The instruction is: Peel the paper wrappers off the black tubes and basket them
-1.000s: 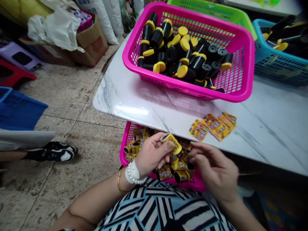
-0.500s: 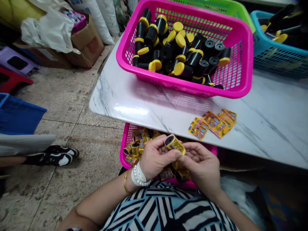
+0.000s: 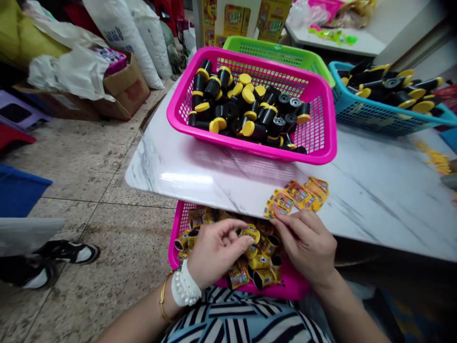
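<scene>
My left hand [image 3: 216,250] is over the lower pink basket [image 3: 173,247], thumb and index finger apart. Just beyond its fingertips is a small tube with a yellow label [image 3: 252,233], which looks loose among the others. Several more labelled tubes [image 3: 264,278], dark inside, fill this basket. At the table's front edge, my right hand [image 3: 310,243] pinches the near end of a yellow printed label [image 3: 280,202] with thumb and forefinger. More such labels [image 3: 303,194] lie fanned out on the tabletop beside it.
On the marble-patterned table [image 3: 153,166] stands a large pink basket [image 3: 250,151] of black tubes with yellow caps. Behind it are a green basket [image 3: 278,47] and a blue basket [image 3: 385,114]. At left are a cardboard box [image 3: 124,90] and a person's shoe [image 3: 76,252].
Both hands held one labelled tube between them; now they are apart. My left hand has let go above the lower basket, while my right has reached onto the labels. The view has tilted up.
</scene>
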The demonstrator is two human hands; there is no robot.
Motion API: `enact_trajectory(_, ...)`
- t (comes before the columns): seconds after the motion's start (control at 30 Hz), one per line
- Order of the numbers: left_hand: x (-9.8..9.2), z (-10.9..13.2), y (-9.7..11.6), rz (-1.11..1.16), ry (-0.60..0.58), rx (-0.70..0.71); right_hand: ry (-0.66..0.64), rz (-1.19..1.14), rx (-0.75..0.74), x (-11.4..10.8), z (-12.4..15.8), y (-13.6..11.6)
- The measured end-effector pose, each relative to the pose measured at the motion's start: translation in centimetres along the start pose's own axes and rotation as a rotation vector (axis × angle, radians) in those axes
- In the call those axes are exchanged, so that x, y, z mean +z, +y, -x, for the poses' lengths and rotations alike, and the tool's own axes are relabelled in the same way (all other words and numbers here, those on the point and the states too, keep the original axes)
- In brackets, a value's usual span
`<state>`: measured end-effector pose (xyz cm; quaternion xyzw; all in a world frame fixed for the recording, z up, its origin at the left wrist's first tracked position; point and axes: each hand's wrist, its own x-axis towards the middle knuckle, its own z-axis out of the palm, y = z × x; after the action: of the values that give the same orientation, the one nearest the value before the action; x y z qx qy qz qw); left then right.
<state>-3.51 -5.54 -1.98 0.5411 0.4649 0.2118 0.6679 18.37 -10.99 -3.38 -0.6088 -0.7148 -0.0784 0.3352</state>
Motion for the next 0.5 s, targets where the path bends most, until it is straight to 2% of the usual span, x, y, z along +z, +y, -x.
enact_trajectory(0.13, 1.2, -0.4, 1.1, 0.106, -0.035, -0.025, 0.105, -0.070, -0.025, 0.5, 0.7, -1.5)
enact_trajectory(0.27, 1.8, -1.4, 1.3, 0.161, -0.037, -0.007, 0.113, -0.054, -0.075, 0.7, 0.5, -2.0)
enact_trajectory(0.4, 1.4, -1.8, 1.0, 0.094, 0.006, -0.025, 0.011, 0.052, -0.071, 0.5, -0.2, -0.3)
enact_trajectory(0.5, 1.2, -1.7, 0.7, 0.117, -0.054, -0.077, -0.049, -0.072, -0.069, 0.1, -0.4, 0.9)
